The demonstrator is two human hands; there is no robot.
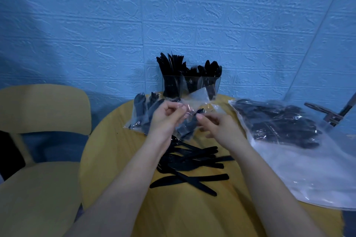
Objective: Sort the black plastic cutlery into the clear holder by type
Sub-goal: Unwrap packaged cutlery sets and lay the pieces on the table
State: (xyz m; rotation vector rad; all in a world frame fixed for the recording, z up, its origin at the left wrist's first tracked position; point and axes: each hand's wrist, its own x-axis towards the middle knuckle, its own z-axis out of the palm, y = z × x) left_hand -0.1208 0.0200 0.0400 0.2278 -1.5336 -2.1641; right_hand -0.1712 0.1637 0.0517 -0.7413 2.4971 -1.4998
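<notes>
A small clear packet (189, 115) with black cutlery inside is held up between both hands; its contents are blurred, only fork tines showing at the top. The left hand (166, 119) pinches the wrapper's upper edge, fingers curled on the film. The right hand (217, 125) pinches the packet near the tines; that grip is partly hidden by the wrapper. Below the hands, loose black knives and forks (192, 161) are piled crosswise on the yellow counter (119, 140). Beyond the hands, the clear holder (190, 84) is seen, cutlery upright in its compartments; the types are hard to separate. Left of the grip, more wrapped packets (142, 111) lie. Right, a large bag of packets (279, 123) is cut off at the edge.
</notes>
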